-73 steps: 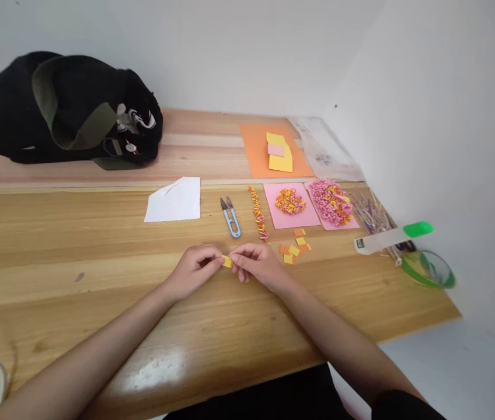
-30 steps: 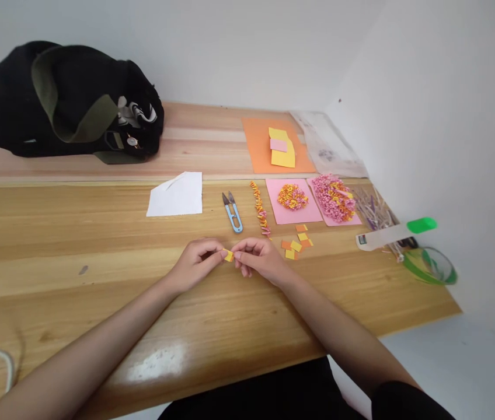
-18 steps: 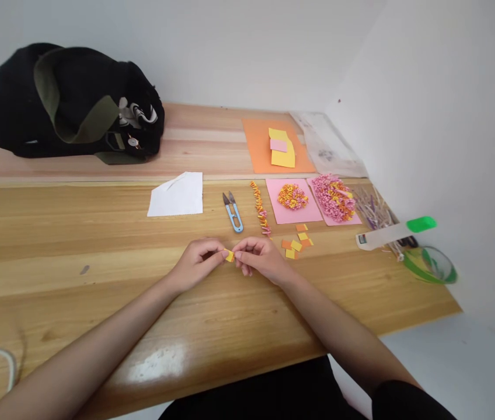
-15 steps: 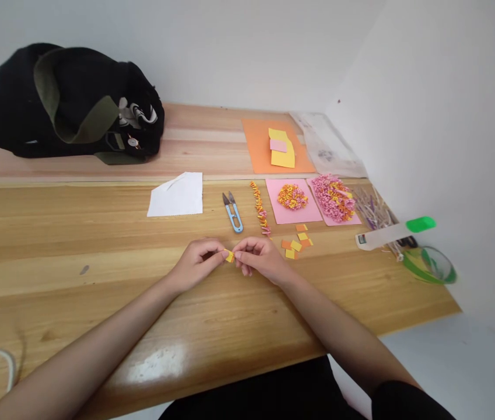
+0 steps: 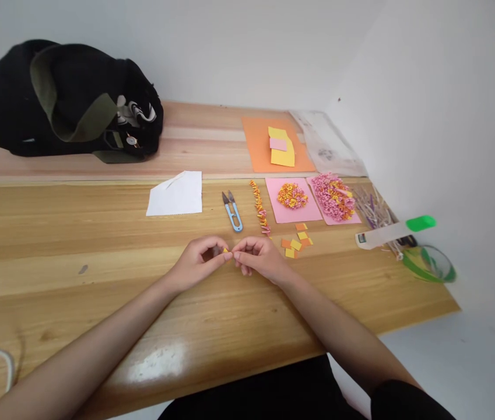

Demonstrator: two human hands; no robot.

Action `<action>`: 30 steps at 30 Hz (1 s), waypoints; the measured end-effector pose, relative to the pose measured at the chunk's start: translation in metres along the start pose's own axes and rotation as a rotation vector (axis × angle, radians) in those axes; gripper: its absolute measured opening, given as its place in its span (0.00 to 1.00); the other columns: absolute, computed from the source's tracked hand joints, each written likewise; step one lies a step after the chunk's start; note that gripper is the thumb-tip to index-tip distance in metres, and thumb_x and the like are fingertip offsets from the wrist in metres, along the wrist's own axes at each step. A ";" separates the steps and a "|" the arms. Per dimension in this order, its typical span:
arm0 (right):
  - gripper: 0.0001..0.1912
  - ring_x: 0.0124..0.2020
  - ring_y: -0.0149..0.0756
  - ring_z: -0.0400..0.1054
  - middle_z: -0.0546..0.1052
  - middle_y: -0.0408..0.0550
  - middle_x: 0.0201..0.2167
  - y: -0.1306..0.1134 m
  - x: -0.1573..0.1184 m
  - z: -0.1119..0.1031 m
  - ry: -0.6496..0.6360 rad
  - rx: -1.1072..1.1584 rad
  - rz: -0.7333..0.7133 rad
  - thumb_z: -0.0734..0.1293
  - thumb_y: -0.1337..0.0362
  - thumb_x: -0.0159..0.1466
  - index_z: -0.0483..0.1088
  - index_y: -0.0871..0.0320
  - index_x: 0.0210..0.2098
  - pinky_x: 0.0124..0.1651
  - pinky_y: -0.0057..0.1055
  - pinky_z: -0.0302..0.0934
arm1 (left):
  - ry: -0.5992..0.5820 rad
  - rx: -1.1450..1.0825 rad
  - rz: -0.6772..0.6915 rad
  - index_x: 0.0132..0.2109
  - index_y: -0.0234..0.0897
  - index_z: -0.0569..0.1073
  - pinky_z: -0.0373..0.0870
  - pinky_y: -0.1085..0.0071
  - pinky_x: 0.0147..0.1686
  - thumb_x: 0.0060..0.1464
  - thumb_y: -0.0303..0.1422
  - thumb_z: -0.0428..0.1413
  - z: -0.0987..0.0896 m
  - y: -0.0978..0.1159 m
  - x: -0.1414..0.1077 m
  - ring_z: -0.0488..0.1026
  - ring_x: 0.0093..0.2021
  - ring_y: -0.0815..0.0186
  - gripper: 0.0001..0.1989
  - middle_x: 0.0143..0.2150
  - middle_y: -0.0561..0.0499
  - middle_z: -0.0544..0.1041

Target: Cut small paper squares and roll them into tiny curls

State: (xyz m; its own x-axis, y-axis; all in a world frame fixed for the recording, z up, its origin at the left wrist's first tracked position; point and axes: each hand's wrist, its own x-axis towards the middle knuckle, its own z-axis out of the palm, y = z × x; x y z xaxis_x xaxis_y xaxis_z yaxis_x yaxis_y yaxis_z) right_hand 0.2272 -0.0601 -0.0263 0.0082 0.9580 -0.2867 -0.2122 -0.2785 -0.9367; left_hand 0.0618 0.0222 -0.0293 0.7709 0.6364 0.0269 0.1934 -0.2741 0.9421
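My left hand (image 5: 201,259) and my right hand (image 5: 262,258) meet fingertip to fingertip above the table near its front. Between them they pinch a small yellow paper piece (image 5: 226,251), mostly hidden by my fingers and thumbs. Just right of my right hand lie several small orange and yellow paper pieces (image 5: 295,245). Beyond my fingertips rest blue thread snips (image 5: 233,213), blades pointing away. Beside the snips runs a row of tiny rolled paper pieces (image 5: 258,204) in yellow, orange and pink.
Piles of rolled paper (image 5: 292,196) sit on pink sheets (image 5: 285,217). White paper (image 5: 177,195) lies left of the snips. At the back are a black bag (image 5: 90,76) and an orange sheet (image 5: 258,157). A green tape roll (image 5: 429,265) and bundled strings (image 5: 370,207) occupy the right.
The yellow paper piece, in plain sight between my fingertips before, is now mostly covered by my left thumb and fingers. My fingertips have come closer together. The view has shifted slightly.
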 end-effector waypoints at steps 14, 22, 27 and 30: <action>0.15 0.15 0.23 0.63 0.72 0.38 0.17 0.002 0.001 0.000 0.006 -0.011 -0.004 0.74 0.55 0.49 0.70 0.59 0.26 0.18 0.22 0.55 | -0.002 0.007 0.017 0.31 0.34 0.72 0.62 0.74 0.28 0.55 0.40 0.55 0.000 -0.001 0.000 0.66 0.27 0.69 0.13 0.26 0.53 0.72; 0.16 0.15 0.23 0.62 0.72 0.38 0.18 0.001 0.000 0.000 -0.007 -0.021 -0.006 0.75 0.54 0.50 0.70 0.59 0.26 0.18 0.22 0.55 | 0.004 -0.027 0.017 0.30 0.34 0.72 0.64 0.73 0.31 0.56 0.40 0.54 0.000 0.000 0.000 0.67 0.29 0.67 0.13 0.27 0.51 0.74; 0.14 0.15 0.23 0.62 0.72 0.39 0.18 0.001 -0.001 0.000 -0.002 -0.024 0.000 0.74 0.55 0.51 0.70 0.59 0.27 0.18 0.22 0.55 | 0.005 -0.042 0.027 0.30 0.35 0.72 0.64 0.73 0.31 0.56 0.39 0.53 -0.002 0.002 0.001 0.68 0.29 0.67 0.12 0.27 0.52 0.74; 0.14 0.15 0.23 0.62 0.72 0.39 0.18 0.001 0.000 0.001 0.003 -0.016 0.006 0.74 0.56 0.51 0.70 0.59 0.27 0.18 0.22 0.55 | 0.005 -0.049 0.024 0.30 0.35 0.72 0.65 0.73 0.32 0.57 0.38 0.52 -0.003 0.002 0.001 0.68 0.29 0.67 0.12 0.27 0.52 0.74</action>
State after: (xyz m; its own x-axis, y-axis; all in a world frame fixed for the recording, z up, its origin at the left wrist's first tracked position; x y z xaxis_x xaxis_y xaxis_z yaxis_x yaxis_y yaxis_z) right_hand 0.2263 -0.0608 -0.0269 0.0095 0.9561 -0.2928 -0.1962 -0.2853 -0.9381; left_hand 0.0613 0.0244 -0.0267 0.7719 0.6337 0.0510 0.1448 -0.2533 0.9565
